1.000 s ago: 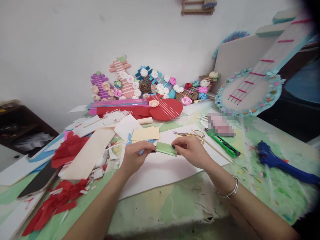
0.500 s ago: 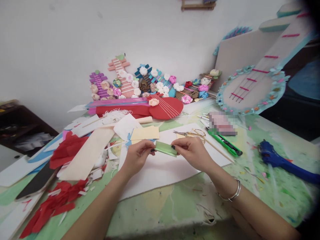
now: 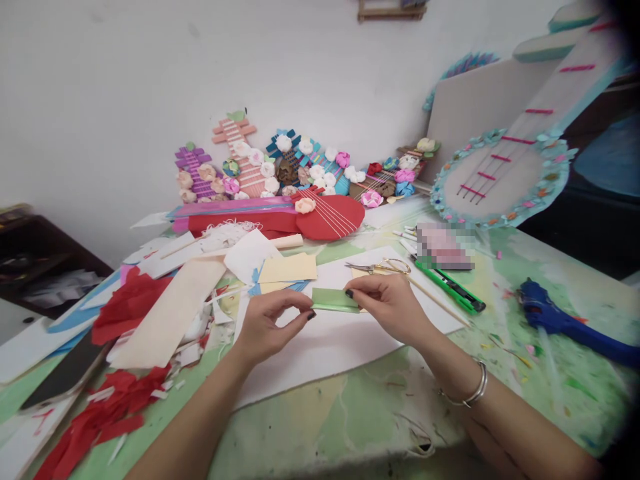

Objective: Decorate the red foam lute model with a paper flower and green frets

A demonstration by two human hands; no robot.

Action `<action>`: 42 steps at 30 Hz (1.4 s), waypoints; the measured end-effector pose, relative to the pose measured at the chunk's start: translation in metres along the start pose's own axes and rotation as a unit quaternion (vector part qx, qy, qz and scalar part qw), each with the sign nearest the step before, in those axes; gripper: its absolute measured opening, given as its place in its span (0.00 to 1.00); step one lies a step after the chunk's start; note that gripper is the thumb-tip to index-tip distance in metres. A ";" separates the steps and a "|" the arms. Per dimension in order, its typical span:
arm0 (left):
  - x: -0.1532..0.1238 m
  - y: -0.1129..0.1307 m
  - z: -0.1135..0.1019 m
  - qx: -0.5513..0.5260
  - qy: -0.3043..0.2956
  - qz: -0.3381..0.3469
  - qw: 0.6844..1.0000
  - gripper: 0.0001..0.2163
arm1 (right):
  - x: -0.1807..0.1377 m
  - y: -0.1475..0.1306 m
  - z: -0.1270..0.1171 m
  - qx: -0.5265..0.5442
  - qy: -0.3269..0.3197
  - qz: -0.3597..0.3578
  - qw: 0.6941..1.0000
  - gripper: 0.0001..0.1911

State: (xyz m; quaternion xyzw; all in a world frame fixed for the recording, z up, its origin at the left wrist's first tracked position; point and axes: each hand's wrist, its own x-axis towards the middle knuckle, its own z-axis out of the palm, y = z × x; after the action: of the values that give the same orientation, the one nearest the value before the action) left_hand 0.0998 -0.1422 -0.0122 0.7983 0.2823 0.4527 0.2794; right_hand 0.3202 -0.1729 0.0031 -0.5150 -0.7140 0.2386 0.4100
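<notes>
The left hand [image 3: 267,325] has slipped off the green paper strip [image 3: 334,299] it pinched half a second ago; its fingers now curl loosely just beside the strip's left end, perhaps brushing it, though that is hard to tell. The right hand [image 3: 387,303] pinches the strip's right end between thumb and forefinger, holding it low over the white sheet [image 3: 330,343]. Scissors [image 3: 380,268] lie just behind.
</notes>
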 end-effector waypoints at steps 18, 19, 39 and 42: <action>0.001 0.013 0.001 0.133 0.019 0.078 0.988 0.05 | -0.007 -0.004 0.001 -0.028 0.060 -0.081 0.995 0.10; 0.001 0.013 0.001 0.134 0.026 0.079 0.987 0.05 | -0.007 -0.003 0.002 -0.017 0.059 -0.081 0.995 0.10; 0.004 0.018 0.004 -0.088 0.049 -0.113 0.989 0.04 | -0.004 0.000 0.014 0.342 -0.030 0.037 0.938 0.12; 0.003 0.018 0.005 -0.093 0.052 -0.122 0.987 0.03 | -0.004 -0.001 0.016 0.357 -0.029 0.054 0.932 0.14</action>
State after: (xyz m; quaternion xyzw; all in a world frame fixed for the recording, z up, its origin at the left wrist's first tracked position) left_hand 0.1089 -0.1529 0.0002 0.7038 0.3484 0.4806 0.3903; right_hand 0.3074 -0.1759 -0.0066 -0.3650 -0.5647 0.5142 0.5324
